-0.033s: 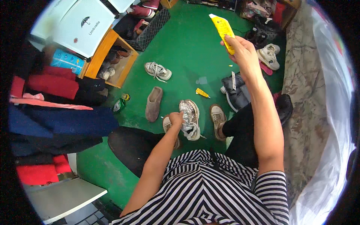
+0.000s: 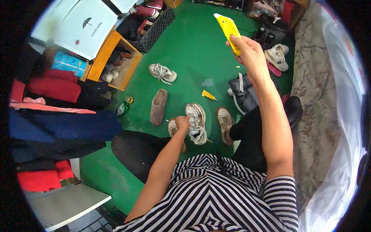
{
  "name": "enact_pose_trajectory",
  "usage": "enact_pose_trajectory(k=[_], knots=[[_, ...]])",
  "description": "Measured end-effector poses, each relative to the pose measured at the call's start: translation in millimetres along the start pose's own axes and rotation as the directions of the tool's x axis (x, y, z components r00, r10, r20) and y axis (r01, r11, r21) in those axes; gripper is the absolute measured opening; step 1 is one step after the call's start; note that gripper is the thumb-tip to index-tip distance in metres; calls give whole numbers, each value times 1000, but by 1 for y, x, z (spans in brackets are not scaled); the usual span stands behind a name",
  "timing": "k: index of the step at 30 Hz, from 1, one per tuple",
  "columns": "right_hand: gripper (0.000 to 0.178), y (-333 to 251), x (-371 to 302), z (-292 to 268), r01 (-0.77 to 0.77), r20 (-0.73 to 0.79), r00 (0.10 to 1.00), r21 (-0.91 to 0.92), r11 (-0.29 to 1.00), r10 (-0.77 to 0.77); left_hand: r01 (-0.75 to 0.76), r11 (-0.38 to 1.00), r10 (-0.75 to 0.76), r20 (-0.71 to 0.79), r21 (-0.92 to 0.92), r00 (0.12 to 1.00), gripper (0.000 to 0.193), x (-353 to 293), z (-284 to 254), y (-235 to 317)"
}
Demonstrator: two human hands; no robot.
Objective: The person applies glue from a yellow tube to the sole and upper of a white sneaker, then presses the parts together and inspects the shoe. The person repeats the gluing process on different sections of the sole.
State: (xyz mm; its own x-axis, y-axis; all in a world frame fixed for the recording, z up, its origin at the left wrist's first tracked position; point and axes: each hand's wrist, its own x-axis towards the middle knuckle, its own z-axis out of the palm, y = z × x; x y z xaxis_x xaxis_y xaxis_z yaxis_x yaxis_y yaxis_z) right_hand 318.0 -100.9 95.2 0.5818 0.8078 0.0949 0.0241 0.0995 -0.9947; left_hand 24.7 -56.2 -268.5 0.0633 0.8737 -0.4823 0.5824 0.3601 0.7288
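My right hand (image 2: pixel 250 52) is raised over the right of the floor and pinches a flat yellow packet (image 2: pixel 227 30), its pale end pointing up and left. Low between my feet, my left hand (image 2: pixel 182 123) is closed on the side of a white sneaker (image 2: pixel 199 135). Crumpled silver foil (image 2: pixel 193 111) covers much of its upper; my hand hides part of the left side. A small yellow tube (image 2: pixel 208 95) lies on the floor ahead of this sneaker. Beyond that is a clear piece of plastic (image 2: pixel 208 82).
A grey slipper (image 2: pixel 158 107) and another laced sneaker (image 2: pixel 162 73) lie to the left. A green bottle (image 2: pixel 123 109) is near the stacked clothes (image 2: pixel 54 85). At right are a dark puffy shoe (image 2: pixel 244 92) and white shoes (image 2: pixel 276 57). A wooden cubby (image 2: pixel 133 69) stands back left.
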Motion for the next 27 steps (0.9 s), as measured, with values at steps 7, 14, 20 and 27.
enact_pose_trajectory(k=[7,14,20,27], knots=[[33,-6,-5,35,20,136,990,93,995,-32,-65,958,-17,282,278,959,34,98,-7,-128],[31,4,3,36,-69,119,991,131,989,54,105,973,-41,300,-203,953,35,65,-72,112],[20,7,7,42,-263,164,962,332,906,219,-162,955,272,513,-249,814,32,-4,-147,248],[26,0,0,72,-405,341,905,507,761,255,-178,906,383,567,-383,730,31,-66,-168,259]])
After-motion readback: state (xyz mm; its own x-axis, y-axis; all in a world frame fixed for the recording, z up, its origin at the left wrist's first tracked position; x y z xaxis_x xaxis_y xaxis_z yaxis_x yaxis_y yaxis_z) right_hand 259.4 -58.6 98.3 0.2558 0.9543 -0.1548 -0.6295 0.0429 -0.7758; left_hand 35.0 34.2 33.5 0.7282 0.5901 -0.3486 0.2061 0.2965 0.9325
